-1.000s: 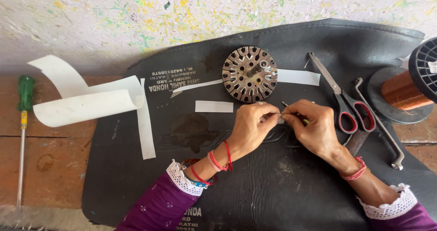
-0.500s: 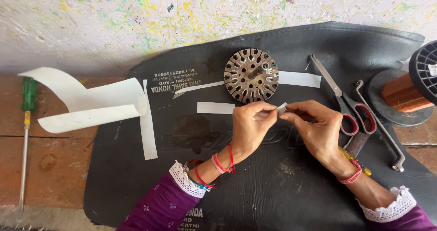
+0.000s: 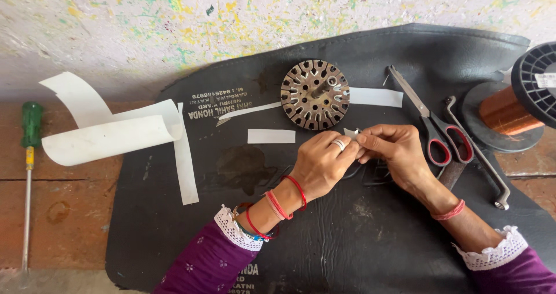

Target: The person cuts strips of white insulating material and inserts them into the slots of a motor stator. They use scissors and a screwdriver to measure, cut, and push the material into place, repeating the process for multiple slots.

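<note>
Head view: both hands, left (image 3: 322,161) & right (image 3: 392,148), pinch a small paper bit (image 3: 351,133) together, just below the slotted metal disc (image 3: 315,95).

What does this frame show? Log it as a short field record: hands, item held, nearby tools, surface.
left hand: pinches small white paper piece
right hand: pinches the same piece from the other side
just beyond hands: slotted round metal core
tools to the right: red-handled scissors, bent metal wrench, copper wire spool
far left: green screwdriver, curled white paper sheet
surface: black rubber mat
</note>
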